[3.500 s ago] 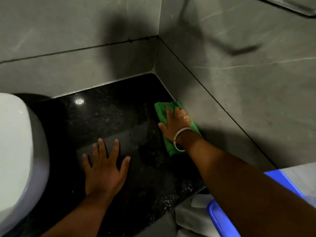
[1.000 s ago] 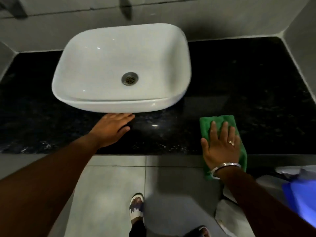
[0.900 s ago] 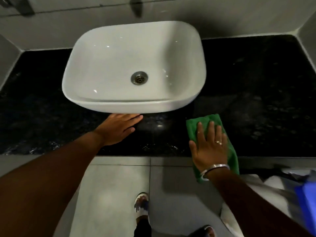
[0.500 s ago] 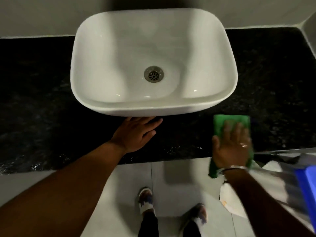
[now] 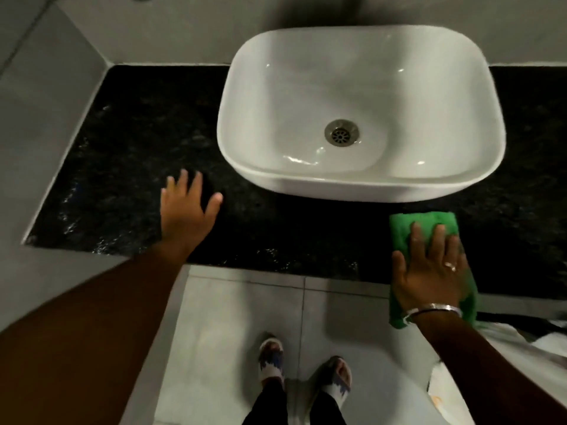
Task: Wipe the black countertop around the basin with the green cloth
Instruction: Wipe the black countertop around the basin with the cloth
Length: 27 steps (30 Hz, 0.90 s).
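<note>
Right hand flat on green cloth at the front edge of the black tabletop.

I see my right hand (image 5: 429,271) spread open, palm pressing the green cloth (image 5: 423,225) just below the basin (image 5: 362,185); the cloth's near end overhangs the tabletop (image 5: 138,133). My left hand (image 5: 184,210) lies open, holding nothing, left of the basin.
</note>
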### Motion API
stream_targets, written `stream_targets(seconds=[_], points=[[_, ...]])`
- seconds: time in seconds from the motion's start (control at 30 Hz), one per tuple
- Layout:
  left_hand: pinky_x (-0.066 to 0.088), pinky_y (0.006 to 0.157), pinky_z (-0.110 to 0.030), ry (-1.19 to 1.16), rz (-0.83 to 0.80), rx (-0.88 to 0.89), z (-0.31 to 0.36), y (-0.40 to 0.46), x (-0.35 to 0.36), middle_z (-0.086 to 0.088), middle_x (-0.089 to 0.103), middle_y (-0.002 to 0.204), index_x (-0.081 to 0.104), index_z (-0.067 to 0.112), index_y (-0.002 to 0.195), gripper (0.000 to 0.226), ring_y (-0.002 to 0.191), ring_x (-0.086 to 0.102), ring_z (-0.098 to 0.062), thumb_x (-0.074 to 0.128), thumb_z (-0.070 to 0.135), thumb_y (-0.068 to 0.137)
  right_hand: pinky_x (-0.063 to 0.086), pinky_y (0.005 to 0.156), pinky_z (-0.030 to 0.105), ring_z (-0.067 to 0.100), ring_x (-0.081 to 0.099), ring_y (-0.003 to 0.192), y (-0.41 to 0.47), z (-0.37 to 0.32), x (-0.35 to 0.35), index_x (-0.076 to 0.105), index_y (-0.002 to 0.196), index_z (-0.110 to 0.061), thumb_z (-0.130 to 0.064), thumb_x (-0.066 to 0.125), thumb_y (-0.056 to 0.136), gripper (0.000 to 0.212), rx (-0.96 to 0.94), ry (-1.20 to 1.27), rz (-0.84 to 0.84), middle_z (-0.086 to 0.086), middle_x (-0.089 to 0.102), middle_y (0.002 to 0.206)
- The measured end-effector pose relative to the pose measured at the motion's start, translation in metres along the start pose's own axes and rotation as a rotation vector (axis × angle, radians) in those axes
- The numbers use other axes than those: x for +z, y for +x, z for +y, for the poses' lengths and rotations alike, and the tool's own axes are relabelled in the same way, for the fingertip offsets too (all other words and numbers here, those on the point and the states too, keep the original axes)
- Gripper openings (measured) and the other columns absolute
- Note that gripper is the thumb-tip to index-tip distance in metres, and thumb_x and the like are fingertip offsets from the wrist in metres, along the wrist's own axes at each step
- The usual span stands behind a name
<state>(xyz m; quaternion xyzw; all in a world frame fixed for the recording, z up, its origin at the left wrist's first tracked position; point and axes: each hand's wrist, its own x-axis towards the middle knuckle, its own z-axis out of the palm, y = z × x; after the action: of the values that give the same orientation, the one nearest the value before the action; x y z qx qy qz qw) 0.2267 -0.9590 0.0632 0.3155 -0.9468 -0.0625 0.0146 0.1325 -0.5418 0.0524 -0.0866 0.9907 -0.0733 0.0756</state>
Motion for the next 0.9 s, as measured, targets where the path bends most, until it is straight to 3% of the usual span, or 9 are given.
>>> stream_targets(seconds=[0.13,0.37,0.47,0.53,0.67,0.8,0.9], points=[[0.009,0.121,-0.055,0.083,-0.130,-0.005,-0.033,0.031,0.015,-0.018,0.013,0.163,0.019,0.026,0.155,0.070,0.149,0.011,-0.040,0.031,0.061,0.095,0.018,0.113,0.061,0.051,0.023,0.139,-0.017,-0.056,0.019,0.029,0.148,-0.017,-0.051,0.030,0.085,0.072,-0.017,0.046,0.008,0.029,0.024,0.153],[0.008,0.121,-0.054,0.012,-0.069,0.016,-0.043,0.033,0.021,-0.013,0.016,0.163,0.020,0.035,0.153,0.075,0.149,0.013,-0.036,0.021,0.072,0.087,0.017,0.114,0.057,0.044,0.027,0.141,-0.061,-0.243,0.053,0.034,0.146,-0.024,-0.052,0.045,0.081,0.071,-0.343,0.051,-0.040,0.021,0.031,0.154],[0.007,0.121,-0.053,0.009,-0.079,0.018,-0.041,0.032,0.023,-0.012,0.014,0.164,0.019,0.037,0.152,0.075,0.150,0.009,-0.033,0.019,0.074,0.086,0.009,0.117,0.050,0.038,0.019,0.145,-0.054,-0.225,0.052,0.023,0.149,-0.032,-0.056,0.035,0.086,0.069,-0.400,0.015,-0.096,0.013,0.022,0.159],[0.006,0.121,-0.053,0.006,-0.071,0.023,-0.041,0.032,0.025,-0.011,0.012,0.164,0.018,0.037,0.151,0.075,0.151,0.007,-0.033,0.017,0.075,0.086,0.019,0.115,0.052,0.043,0.026,0.141,-0.047,-0.173,0.046,0.029,0.148,-0.025,-0.054,0.029,0.089,0.066,-0.328,-0.038,-0.045,0.018,0.029,0.155],[0.001,0.120,-0.055,-0.021,-0.083,0.028,-0.043,0.033,0.028,-0.013,0.007,0.165,0.013,0.035,0.152,0.077,0.151,0.002,-0.036,0.015,0.075,0.087,0.034,0.101,0.063,0.056,0.037,0.126,-0.031,-0.095,0.018,0.037,0.143,-0.007,-0.057,0.018,0.090,0.075,0.036,-0.073,-0.018,0.035,0.036,0.144],[-0.003,0.119,-0.055,-0.089,-0.148,0.090,-0.045,0.037,0.025,-0.016,0.003,0.164,0.011,0.033,0.153,0.077,0.150,-0.001,-0.037,0.017,0.074,0.087,0.022,0.110,0.059,0.056,0.030,0.133,-0.040,-0.169,0.031,0.033,0.146,-0.006,-0.051,0.016,0.086,0.077,0.236,-0.006,0.088,0.037,0.028,0.148],[-0.001,0.120,-0.052,-0.146,-0.100,0.178,-0.081,0.065,0.013,-0.018,0.009,0.163,0.018,0.031,0.153,0.075,0.150,0.004,-0.037,0.027,0.070,0.089,0.022,0.111,0.060,0.053,0.028,0.136,-0.068,-0.275,0.059,0.035,0.146,-0.010,-0.049,0.024,0.087,0.072,0.046,0.022,0.065,0.032,0.029,0.150]])
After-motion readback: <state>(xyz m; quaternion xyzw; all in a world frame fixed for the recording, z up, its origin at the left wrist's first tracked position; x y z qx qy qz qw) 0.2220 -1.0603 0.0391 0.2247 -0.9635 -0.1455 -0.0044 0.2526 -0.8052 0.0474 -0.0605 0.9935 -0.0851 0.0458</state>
